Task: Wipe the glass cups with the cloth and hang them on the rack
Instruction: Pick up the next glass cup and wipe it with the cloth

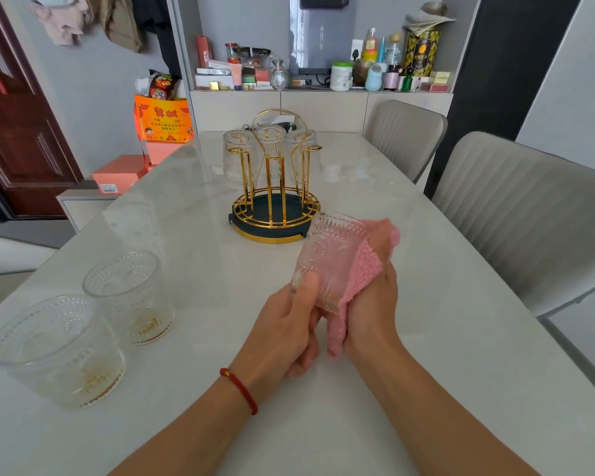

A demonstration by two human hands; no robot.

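Left hand (285, 324) grips cup (330, 259); right hand (375, 297) presses cloth (361, 273).

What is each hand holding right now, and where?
Left hand grips the cup near its base; right hand presses the pink cloth against its side.

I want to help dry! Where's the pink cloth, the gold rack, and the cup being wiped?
cloth (364, 269), head view, on the fold beside the cup
rack (275, 197), head view, on a front gold post
cup (330, 249), head view, on its patterned side
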